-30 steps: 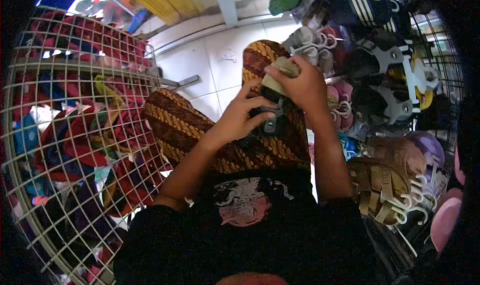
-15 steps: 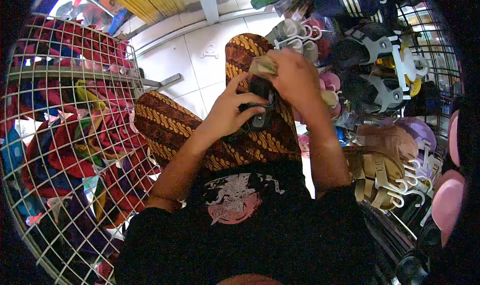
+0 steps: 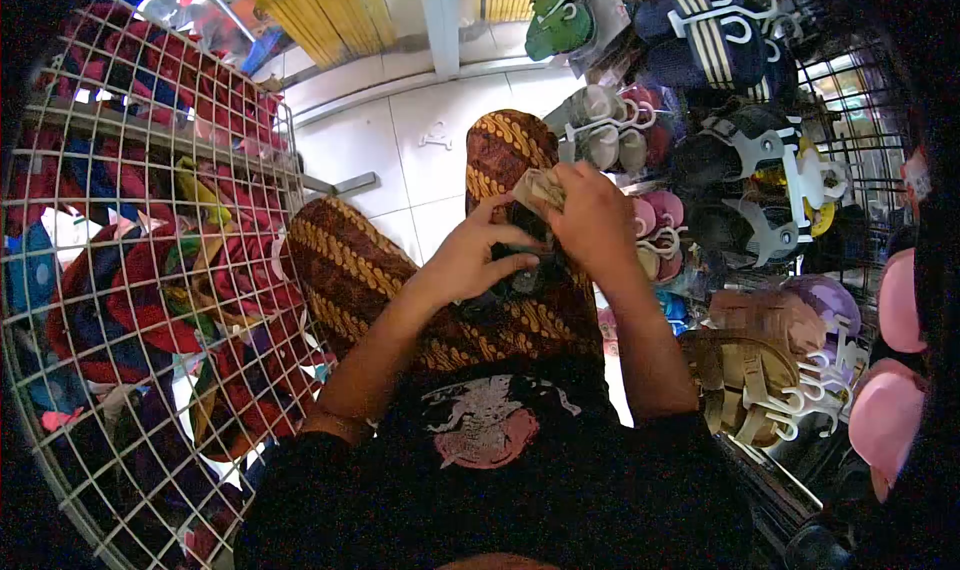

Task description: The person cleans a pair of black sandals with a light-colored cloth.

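1. Left side of the frame: a wire rack (image 3: 120, 123), red and blue goods behind its mesh.
2. Centre: the left hand (image 3: 468, 258), thumb and fingers curled about a dark sandal (image 3: 525, 278), which lies over the patterned trousers (image 3: 500, 338).
3. Just right of centre: the right hand (image 3: 598, 220), fingers pinching a crumpled tan wad (image 3: 538, 190) at the sandal's upper end.
4. Lower right: brown sandals (image 3: 745, 365) on white hangers.

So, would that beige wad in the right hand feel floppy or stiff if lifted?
The beige wad looks soft and probably floppy, since it bunches in creases at the right hand. It is likely light, being small beside that hand. It seems unlikely to roll, given its uneven shape.
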`<state>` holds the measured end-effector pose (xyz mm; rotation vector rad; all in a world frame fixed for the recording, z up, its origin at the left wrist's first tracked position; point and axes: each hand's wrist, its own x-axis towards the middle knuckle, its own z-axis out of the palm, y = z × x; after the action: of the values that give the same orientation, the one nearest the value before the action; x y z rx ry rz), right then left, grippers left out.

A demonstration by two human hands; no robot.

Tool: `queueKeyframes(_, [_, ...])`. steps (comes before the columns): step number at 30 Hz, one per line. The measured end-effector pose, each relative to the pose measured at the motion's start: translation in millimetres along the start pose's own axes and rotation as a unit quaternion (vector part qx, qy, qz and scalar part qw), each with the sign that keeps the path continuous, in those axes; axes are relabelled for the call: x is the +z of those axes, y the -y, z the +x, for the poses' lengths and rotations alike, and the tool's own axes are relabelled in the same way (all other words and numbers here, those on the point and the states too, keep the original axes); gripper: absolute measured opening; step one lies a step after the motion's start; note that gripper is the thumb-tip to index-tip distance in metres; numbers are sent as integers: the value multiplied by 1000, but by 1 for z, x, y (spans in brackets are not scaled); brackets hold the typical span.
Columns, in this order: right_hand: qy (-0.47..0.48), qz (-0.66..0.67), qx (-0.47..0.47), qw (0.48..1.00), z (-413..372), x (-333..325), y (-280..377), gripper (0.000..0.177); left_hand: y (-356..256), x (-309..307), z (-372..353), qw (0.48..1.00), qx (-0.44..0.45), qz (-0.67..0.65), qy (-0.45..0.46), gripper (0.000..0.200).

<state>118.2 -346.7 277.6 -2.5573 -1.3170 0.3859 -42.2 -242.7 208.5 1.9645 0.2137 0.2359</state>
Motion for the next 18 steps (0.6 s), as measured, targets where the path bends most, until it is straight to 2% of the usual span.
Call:
queueKeyframes(3, [-56,51,-28,997,-5,47,-7,34,5,-2,-2,1000,-7,18,-9,22])
queueKeyframes(4, [-28,89,-25,995,-7,39,-7,38,6,-2,-2,1000,-5,20,-18,22])
queueKeyframes(5, [41,147,36,988,-1,29,-10,41,4,-1,-3,999,-4,22,-24,22])
queueKeyframes(7, [38,135,37,989,4,11,-20,39,-6,-2,-2,999,-19,35,-17,22])
queueKeyframes(11, [-125,271,-8,954,-3,13,-28,34,-13,2,-2,995,-28,88,-36,22])
queueKeyframes(15, [-28,142,-18,989,0,11,-19,33,-25,-1,-3,987,0,154,-46,20])
queueKeyframes(18, [-39,85,-57,994,17,32,-22,34,-21,2,1,986,20,156,-59,18])
